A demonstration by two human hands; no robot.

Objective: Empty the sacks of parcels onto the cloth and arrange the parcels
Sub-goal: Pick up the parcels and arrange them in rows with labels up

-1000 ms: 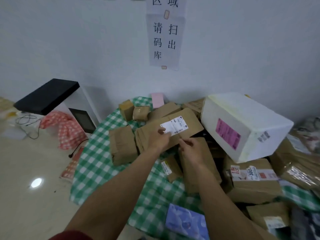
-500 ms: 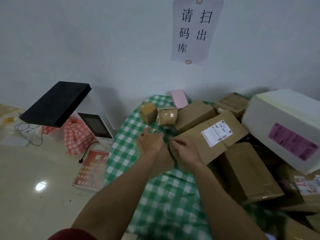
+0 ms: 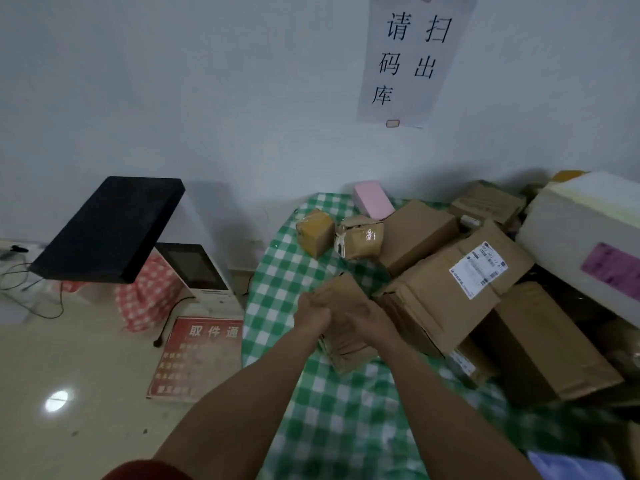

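Observation:
A green-and-white checked cloth point(image 3: 277, 271) lies on the floor against the wall. Brown cardboard parcels are piled on its right half. My left hand point(image 3: 313, 315) and my right hand point(image 3: 372, 318) both grip a small brown parcel point(image 3: 341, 341) held just above the cloth, left of the pile. Right of it lies a large labelled box point(image 3: 446, 289). Two small taped parcels point(image 3: 317, 232) point(image 3: 360, 237) and a pink parcel point(image 3: 372, 199) sit near the wall. A white foam box point(image 3: 585, 230) stands at the far right.
A white kiosk with a black top panel point(image 3: 110, 230) and a screen point(image 3: 192, 266) stands at the left, with a red checked bag point(image 3: 149, 292) beside it. A red sign board point(image 3: 197, 362) and cables point(image 3: 31, 292) lie on the beige floor. A paper notice point(image 3: 412, 60) hangs on the wall.
My hands left the labelled box, moved left and took hold of the small brown parcel, which is now raised a little. The view has swung left and closer.

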